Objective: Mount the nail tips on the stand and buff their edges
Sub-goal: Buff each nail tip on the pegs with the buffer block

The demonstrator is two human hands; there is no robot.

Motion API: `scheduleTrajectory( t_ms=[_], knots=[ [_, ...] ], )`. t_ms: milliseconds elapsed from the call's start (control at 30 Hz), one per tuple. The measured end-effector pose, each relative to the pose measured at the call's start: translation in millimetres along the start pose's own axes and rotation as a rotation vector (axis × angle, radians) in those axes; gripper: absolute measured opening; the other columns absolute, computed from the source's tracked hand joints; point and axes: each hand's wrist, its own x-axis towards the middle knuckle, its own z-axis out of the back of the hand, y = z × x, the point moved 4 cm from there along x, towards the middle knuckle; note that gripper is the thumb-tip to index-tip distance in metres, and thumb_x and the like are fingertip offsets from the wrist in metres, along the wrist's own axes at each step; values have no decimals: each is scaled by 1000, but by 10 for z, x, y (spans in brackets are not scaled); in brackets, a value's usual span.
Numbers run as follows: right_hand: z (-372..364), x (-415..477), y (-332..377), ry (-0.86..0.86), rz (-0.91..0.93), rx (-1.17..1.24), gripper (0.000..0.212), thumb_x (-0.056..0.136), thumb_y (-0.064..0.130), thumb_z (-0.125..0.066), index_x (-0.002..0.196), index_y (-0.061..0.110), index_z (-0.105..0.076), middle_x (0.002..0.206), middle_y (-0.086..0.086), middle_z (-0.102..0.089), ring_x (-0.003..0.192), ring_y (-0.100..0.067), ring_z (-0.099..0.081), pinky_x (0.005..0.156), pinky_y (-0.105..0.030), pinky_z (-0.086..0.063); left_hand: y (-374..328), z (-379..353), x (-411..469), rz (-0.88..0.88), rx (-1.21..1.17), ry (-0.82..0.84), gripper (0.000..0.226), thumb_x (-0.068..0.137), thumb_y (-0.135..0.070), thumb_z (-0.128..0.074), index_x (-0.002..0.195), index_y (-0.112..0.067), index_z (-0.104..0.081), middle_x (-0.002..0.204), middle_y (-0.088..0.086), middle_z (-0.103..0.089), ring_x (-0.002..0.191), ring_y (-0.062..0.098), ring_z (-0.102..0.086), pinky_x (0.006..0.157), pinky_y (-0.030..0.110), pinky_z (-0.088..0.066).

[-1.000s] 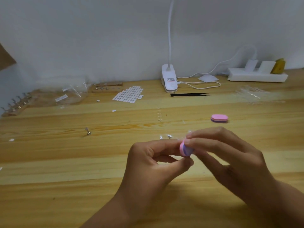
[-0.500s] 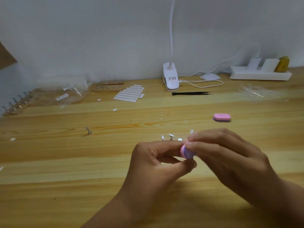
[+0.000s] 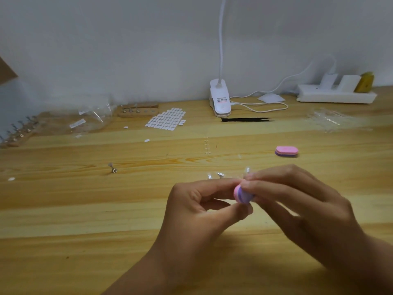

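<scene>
Pink buffer (image 3: 242, 194) (in right hand (image 3: 304, 209))

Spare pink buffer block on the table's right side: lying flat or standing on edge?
Lying flat: the spare buffer block rests on the wooden table, broad pink face up, purple layer underneath.

A pink-and-purple buffer block (image 3: 242, 193) is pinched between left hand (image 3: 197, 213) and right hand (image 3: 308, 209); a second block (image 3: 286, 151) is seen beyond the right hand.
</scene>
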Motion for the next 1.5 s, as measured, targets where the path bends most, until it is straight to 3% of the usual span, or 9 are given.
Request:
scheduleTrajectory(
  t_ms=[300, 467, 633, 767, 900, 1033, 1200, 1367, 1500],
  knots=[
    [10, -20, -23, -13, 5, -7, 26, 84, -2, -71, 110, 3, -72, 109, -7, -69, 106, -18, -68, 93, -27, -50, 93, 3, 17, 63, -119, 33, 31, 74, -6, -81, 103, -14, -77, 96, 5, -77, 93, 19, -73, 77, 25, -57],
    [97, 11, -210, -68, -100, -103, 25, 85, 2, -72, 110, 5, -70, 105, -6, -71, 100, -17, -69, 93, -39, -54, 147, 24, 29, 118, -169, 22, 27, 74, -10, -78, 101, -16, -77, 85, 5, -74, 87, 18, -71, 77, 26, -56],
    [11, -17, -22, -36, -8, -29, 25, 88, 0, -69, 113, 4, -68, 111, -8, -68, 106, -18, -65, 94, -27, -49, 175, -39, 27, 155, -255, 36, 25, 85, -9, -63, 105, -18, -75, 97, 10, -74, 92, 20, -70, 75, 28, -57],
    [53, 17, -160, -41, -33, -171, 20, 91, 5, -66, 110, 4, -68, 105, -12, -70, 102, -16, -63, 96, -26, -50, 208, -21, 42, 204, -307, 2, 23, 83, -8, -60, 98, -14, -77, 91, 3, -74, 87, 20, -72, 73, 26, -57],
    [27, -14, -87, -79, -26, -78, 22, 91, 3, -66, 112, 8, -68, 110, -8, -68, 106, -17, -65, 94, -28, -50, 226, -44, 46, 234, -348, -28, 10, 85, -10, -69, 89, -12, -78, 84, 8, -73, 82, 24, -73, 69, 28, -58],
    [-35, -49, -20, 7, 65, -123, 28, 81, -8, -71, 108, 0, -73, 108, -13, -68, 104, -22, -65, 90, -30, -51, 215, -44, 39, 225, -285, -19, 18, 80, -21, -73, 90, -7, -76, 82, 12, -74, 79, 24, -74, 67, 27, -58],
    [39, -2, -61, -55, -12, -88, 28, 88, 2, -71, 114, 11, -69, 110, -7, -68, 105, -17, -65, 91, -32, -52, 209, 11, 38, 225, -193, -77, 12, 75, -23, -82, 82, -13, -79, 80, 11, -75, 77, 24, -74, 61, 26, -57],
    [-39, -17, 76, 56, 126, -130, 35, 78, -9, -73, 112, 0, -71, 108, -15, -69, 103, -25, -65, 89, -32, -51, 171, -11, 19, 205, -179, -34, 15, 79, -25, -76, 89, -15, -79, 83, 11, -76, 78, 20, -74, 62, 25, -57],
    [36, 10, -85, 41, 30, -180, 29, 80, -6, -71, 108, 2, -72, 106, -13, -69, 101, -22, -66, 86, -36, -53, 182, 0, 15, 226, -192, -32, 16, 79, -24, -71, 88, -14, -79, 86, 10, -76, 81, 23, -74, 62, 25, -57]
  ],
)
